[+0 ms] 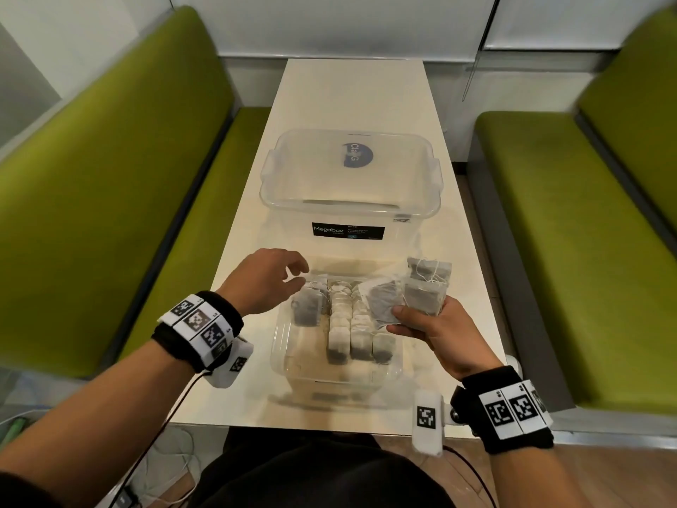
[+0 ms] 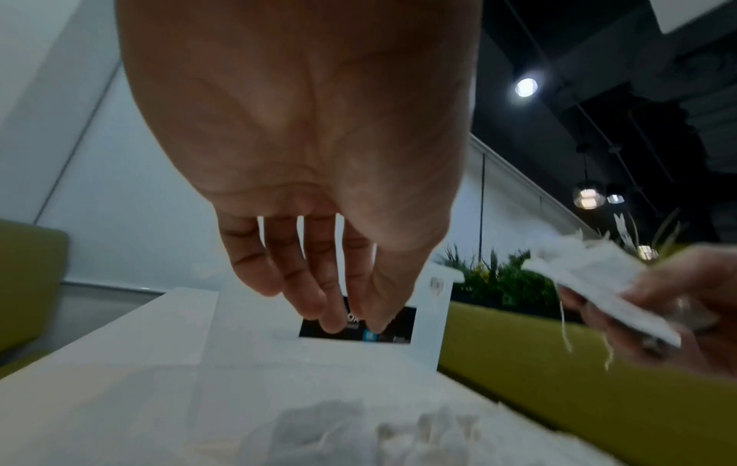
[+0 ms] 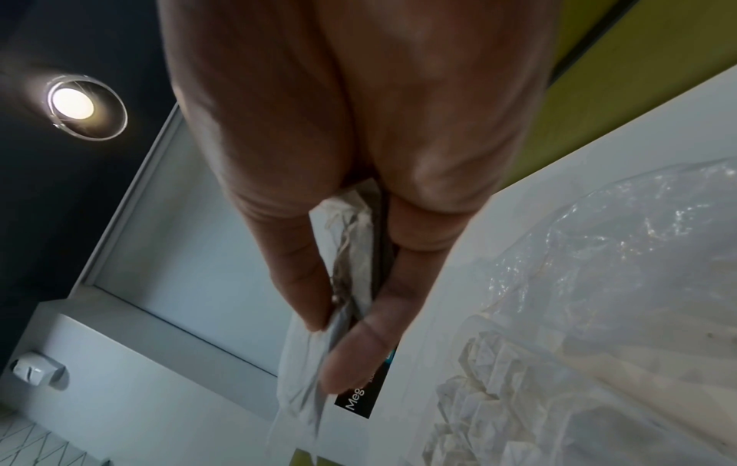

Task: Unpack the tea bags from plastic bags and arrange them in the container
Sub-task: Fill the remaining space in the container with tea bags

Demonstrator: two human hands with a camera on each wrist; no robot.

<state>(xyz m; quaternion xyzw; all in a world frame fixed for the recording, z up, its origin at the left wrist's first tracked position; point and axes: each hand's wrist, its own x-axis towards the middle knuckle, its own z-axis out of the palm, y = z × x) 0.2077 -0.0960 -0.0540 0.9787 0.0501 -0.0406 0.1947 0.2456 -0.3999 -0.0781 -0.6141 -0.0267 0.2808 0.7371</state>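
A clear container (image 1: 282, 346) stands near the table's front edge, with rows of tea bags (image 1: 340, 324) upright inside. My right hand (image 1: 406, 317) is over its right rim and pinches a stack of tea bags (image 1: 425, 287) between thumb and fingers; the stack shows in the right wrist view (image 3: 355, 252) and the left wrist view (image 2: 598, 283). My left hand (image 1: 298, 275) hovers over the container's far left corner, fingers loosely spread (image 2: 339, 315), holding nothing. Crinkled clear plastic (image 3: 638, 252) lies over tea bags beside my right hand (image 3: 339, 331).
A larger clear lidded box (image 1: 348, 199) labelled Megabox stands just behind the container on the white table (image 1: 348, 93). Green benches flank the table on the left (image 1: 110, 177) and right (image 1: 586, 232). A wall closes the far end.
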